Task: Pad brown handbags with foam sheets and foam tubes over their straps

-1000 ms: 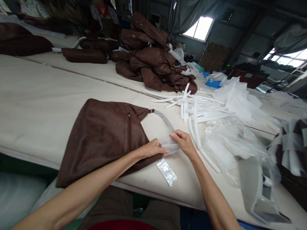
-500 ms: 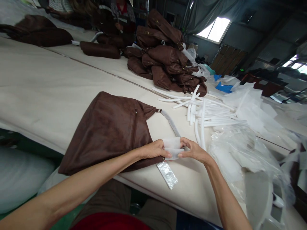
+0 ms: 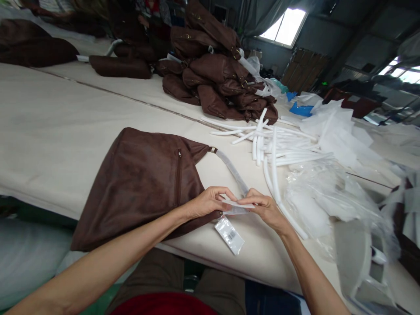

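A brown leather handbag (image 3: 141, 183) lies on the table, its zipped side up. From its top end a strap wrapped in white (image 3: 231, 168) curves down to my hands. My left hand (image 3: 210, 202) pinches one end of a small piece of white wrapping sheet (image 3: 239, 210) at the bag's lower corner. Opposite it, my right hand (image 3: 260, 204) grips the sheet's other end between thumb and fingers. What the sheet covers is hidden. Below my left hand hangs a tag in a clear sleeve (image 3: 230, 235), with a barcode showing.
Several white foam tubes (image 3: 278, 144) lie beyond my right hand. A pile of brown bags (image 3: 219, 74) stands farther back. Clear plastic bags (image 3: 315, 197) and a grey-white tape dispenser-like object (image 3: 356, 258) are at the right. People stand across the table.
My fingers have folded the white sheet down flatter; it stood taller before. The tag has turned to show its barcode. The view has shifted slightly.
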Action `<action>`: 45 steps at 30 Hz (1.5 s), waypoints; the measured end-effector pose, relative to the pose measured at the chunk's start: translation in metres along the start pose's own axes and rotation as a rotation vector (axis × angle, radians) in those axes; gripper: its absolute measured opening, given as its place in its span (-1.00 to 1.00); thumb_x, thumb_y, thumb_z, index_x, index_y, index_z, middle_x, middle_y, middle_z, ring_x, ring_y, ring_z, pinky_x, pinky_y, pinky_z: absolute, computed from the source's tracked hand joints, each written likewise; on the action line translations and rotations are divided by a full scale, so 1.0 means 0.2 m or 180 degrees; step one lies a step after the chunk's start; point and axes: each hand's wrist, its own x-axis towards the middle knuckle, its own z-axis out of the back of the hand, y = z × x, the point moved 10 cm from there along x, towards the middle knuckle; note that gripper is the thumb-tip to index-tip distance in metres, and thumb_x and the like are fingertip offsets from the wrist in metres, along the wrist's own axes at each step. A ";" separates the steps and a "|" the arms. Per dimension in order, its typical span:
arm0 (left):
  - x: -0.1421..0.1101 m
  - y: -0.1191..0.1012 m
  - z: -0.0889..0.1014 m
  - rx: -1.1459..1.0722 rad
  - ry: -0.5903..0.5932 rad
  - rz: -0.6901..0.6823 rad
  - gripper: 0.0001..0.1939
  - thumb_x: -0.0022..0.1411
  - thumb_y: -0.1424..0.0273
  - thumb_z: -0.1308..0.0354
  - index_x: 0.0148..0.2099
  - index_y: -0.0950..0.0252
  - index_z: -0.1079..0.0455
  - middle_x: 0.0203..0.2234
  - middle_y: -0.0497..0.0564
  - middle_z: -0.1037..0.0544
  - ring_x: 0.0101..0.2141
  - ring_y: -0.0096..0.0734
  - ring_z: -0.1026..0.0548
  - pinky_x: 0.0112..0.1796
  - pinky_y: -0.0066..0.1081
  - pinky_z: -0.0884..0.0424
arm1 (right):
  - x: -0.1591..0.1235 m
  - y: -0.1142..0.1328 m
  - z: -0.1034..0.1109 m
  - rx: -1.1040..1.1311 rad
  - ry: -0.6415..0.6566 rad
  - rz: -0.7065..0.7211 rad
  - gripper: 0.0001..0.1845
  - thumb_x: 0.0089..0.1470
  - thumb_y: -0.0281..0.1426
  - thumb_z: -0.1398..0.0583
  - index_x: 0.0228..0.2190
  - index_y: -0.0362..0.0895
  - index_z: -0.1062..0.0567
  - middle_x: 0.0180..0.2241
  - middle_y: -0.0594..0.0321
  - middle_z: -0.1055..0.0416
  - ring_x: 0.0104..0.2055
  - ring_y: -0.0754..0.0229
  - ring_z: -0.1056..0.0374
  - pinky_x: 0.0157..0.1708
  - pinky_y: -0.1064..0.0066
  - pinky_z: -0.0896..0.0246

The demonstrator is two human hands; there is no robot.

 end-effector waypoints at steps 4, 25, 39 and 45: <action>-0.01 0.01 0.01 -0.0184 0.0079 0.0074 -0.71 -0.09 0.43 -0.27 -0.23 0.39 -0.51 -0.58 0.00 -0.56 -0.58 -0.45 -0.43 -0.46 -0.48 -0.30 | -0.01 0.05 -0.04 -0.0359 0.0122 0.0284 -0.61 0.20 0.00 -0.15 -0.19 0.08 -0.65 -0.31 0.20 -0.28 -0.23 0.16 -0.28 -0.15 0.28 -0.18; 0.03 0.06 0.07 0.0507 -0.0028 0.0082 -0.57 -0.01 0.06 -0.31 -0.36 0.36 -0.39 -0.54 -0.04 -0.45 -0.50 -0.45 -0.34 -0.46 -0.49 -0.19 | -0.23 -0.17 0.21 0.0626 -0.2629 -0.0353 -0.59 0.00 -0.03 -0.28 -0.23 -0.05 -0.56 -0.29 0.21 -0.39 -0.27 0.17 -0.35 -0.25 0.28 -0.38; 0.09 0.05 0.09 0.1989 -0.0249 -0.0108 -0.41 -0.02 -0.22 -0.11 -0.40 0.25 -0.40 -0.56 -0.08 -0.47 -0.44 -0.28 -0.41 -0.36 -0.42 -0.31 | -0.22 -0.30 0.13 0.1524 -0.2867 -0.0883 -0.58 -0.30 -0.08 -0.35 -0.51 -0.15 -0.45 -0.55 0.21 -0.45 -0.58 0.20 -0.35 -0.62 0.40 -0.25; 0.19 0.05 0.05 0.2006 -0.0273 -0.0092 -0.43 -0.03 -0.21 -0.09 -0.38 0.23 -0.41 -0.57 -0.08 -0.52 -0.44 -0.23 -0.46 -0.35 -0.41 -0.32 | -1.14 0.01 0.61 0.0007 -0.4447 -0.0936 -0.67 -0.23 -0.12 -0.26 -0.46 -0.10 -0.46 -0.56 0.33 -0.38 -0.56 0.28 -0.24 -0.58 0.46 -0.08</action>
